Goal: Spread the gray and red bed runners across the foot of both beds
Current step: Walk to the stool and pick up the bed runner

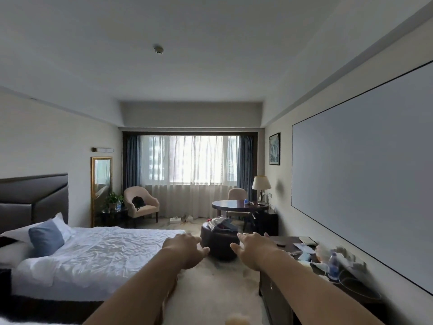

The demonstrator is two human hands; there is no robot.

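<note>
A bed [103,252] with rumpled white sheets, white pillows and a blue cushion [45,238] stands at the left. No runner lies on it. On a round dark ottoman [218,245] beyond the bed's foot sits a heap of gray, red and white cloth [221,225]. My left hand [187,249] and my right hand [253,249] stretch forward in the air toward the ottoman, fingers apart, holding nothing. A corner of a second white bed shows at the bottom left edge.
A dark low cabinet [293,289] with bottles and papers runs along the right wall under a large gray screen. A round table [239,205] with lamp and chair stands by the curtained window. An armchair [140,205] and mirror are at the back left. Carpeted aisle runs between bed and cabinet.
</note>
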